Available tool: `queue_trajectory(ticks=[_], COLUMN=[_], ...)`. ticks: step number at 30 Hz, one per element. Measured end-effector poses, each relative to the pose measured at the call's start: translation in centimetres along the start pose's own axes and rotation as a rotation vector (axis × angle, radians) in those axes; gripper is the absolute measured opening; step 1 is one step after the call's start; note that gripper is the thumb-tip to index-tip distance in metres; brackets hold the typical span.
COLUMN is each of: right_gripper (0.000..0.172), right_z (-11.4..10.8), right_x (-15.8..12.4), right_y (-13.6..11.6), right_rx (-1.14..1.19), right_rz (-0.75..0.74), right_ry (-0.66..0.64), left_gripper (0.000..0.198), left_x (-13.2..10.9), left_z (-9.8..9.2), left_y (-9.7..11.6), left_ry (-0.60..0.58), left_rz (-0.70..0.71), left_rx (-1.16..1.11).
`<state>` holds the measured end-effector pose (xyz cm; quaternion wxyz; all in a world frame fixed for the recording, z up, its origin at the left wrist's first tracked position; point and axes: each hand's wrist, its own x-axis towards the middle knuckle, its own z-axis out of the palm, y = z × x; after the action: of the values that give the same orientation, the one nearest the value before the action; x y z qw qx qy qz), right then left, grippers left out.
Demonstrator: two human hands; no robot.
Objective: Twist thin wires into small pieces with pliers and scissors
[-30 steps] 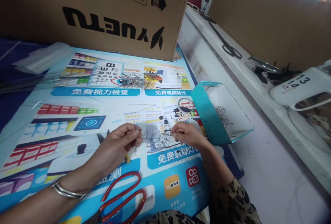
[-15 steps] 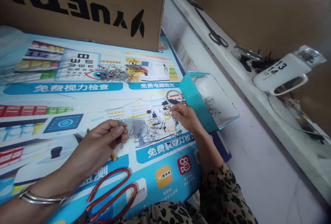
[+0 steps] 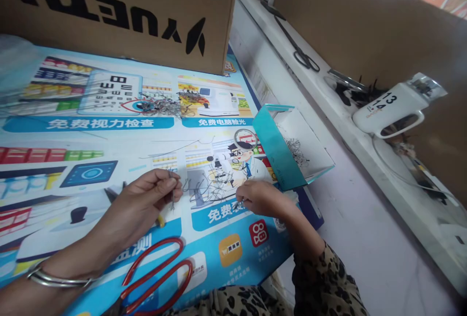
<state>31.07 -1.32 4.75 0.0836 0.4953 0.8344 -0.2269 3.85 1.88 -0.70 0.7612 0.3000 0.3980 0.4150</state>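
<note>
1. The left hand (image 3: 146,199) has its grip pinched closed, thumb against the curled fingers, on a small bunch of thin wires (image 3: 172,203). The ends stick out above and below the fingers, probably so that they stay free to reach.

2. The right hand (image 3: 262,198) is low over the near right part of the tabletop (image 3: 204,244), thumb and fingertips drawn together and turned down. Fine strands show at the fingertips; I cannot tell whether the grip has hold of any or only touches them.

3. Loose wire pieces (image 3: 213,184) lie spread between the two hands, hooked and tangled, seemingly left there because both hands reach them easily.

4. A second wire pile (image 3: 164,106) sits on the far side, well apart from the loose pieces, which seems to keep the two lots from mixing.

5. At the right edge stands an open teal box (image 3: 279,148) with a wire tangle (image 3: 296,150) inside; its walls presumably stop the light strands scattering.

6. Red-handled scissors (image 3: 186,277) lie at the near edge, handles towards the middle, perhaps for a quick grab. Just beside the left hand, a yellow-handled tool (image 3: 160,220) is mostly hidden.
</note>
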Motion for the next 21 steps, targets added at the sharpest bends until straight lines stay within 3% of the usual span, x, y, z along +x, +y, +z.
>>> queue_trajectory(ticks=[6,10,21], right_gripper=[0.011,0.013,0.015], right_z=[-1.0,-2.0,-1.7], right_x=[1.1,1.5,5.7], right_y=[1.5,1.5,1.0], right_rx=[0.533,0.894,0.983], right_rz=[0.087,0.061,0.066], right_ry=[0.177,0.177,0.153], left_gripper=[0.012,0.009,0.009], left_x=[0.0,0.0,0.2], left_z=[0.0,0.0,0.1], left_y=[0.1,0.2,-0.1], left_ry=[0.008,-0.020,-0.027], left_rz=[-0.014,-0.016,0.021], left_rx=[-0.011,-0.002,0.004])
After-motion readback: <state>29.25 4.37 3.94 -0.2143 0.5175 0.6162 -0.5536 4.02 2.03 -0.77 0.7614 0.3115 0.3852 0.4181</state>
